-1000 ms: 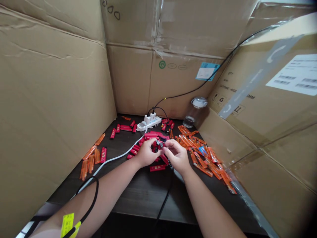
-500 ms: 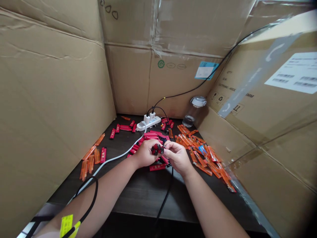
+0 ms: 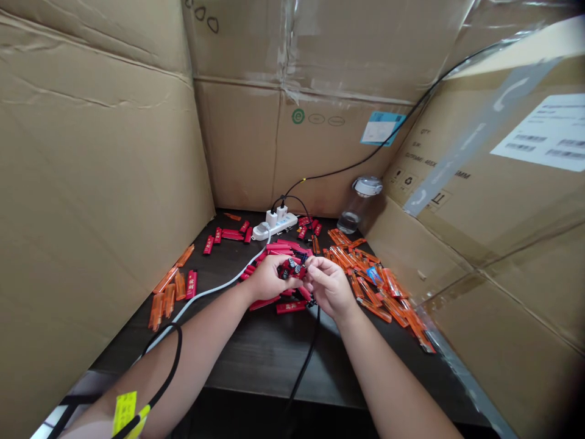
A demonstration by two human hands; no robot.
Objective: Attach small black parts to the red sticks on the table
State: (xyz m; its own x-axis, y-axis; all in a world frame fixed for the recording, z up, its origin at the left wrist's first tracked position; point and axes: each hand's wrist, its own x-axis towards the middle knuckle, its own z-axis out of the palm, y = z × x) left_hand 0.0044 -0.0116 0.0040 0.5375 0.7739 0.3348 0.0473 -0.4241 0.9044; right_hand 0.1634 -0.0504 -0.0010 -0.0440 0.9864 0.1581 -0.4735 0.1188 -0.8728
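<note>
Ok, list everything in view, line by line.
held red lighters: small bunch, red, between both hands
loose red lighters: many, red, on the table under and behind the hands
orange lighters: many, clear orange, heap at right, smaller group at left
power strip: one, white, two plugs in it, at the back
jar: one, clear with white lid, back right
white cable: one, from the strip toward near left
black cable: one, from under the hands to the near edge
cardboard boxes: several, brown, on three sides
table: one, dark
left hand: grips the bunch
right hand: fingertips pinch the bunch
</note>
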